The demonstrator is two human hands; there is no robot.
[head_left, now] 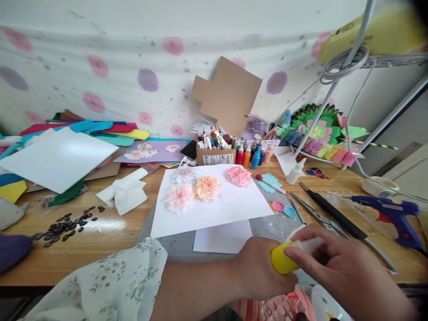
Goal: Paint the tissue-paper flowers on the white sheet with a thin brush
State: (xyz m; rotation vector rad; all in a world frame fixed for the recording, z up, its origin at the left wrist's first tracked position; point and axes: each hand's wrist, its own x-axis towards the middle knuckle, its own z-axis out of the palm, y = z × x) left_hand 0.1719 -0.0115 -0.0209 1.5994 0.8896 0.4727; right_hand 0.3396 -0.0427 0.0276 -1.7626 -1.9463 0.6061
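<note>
My left hand (259,267) is closed around a small yellow bottle (281,259) near the front edge of the table. At its white top, my right hand (344,258) pinches with thumb and fingers; whether the white tip is a nozzle or a loose cap, I cannot tell. Beyond the hands lies a large white sheet (217,216) carrying fluffy paper flowers: a pale pink one (180,197), an orange one (207,188), a bluish one (184,175) and a deeper pink one (238,176). A smaller white sheet (222,240) shows partly from under it.
To the right are scissors (317,214), a black-handled tool (336,214), a blue glue gun (389,209) and a white squeeze bottle (296,172). A pen-filled cardboard box (216,157) and paint bottles (256,158) stand behind. Black seeds or beads (63,228) lie left; a pink basket (277,307) is below.
</note>
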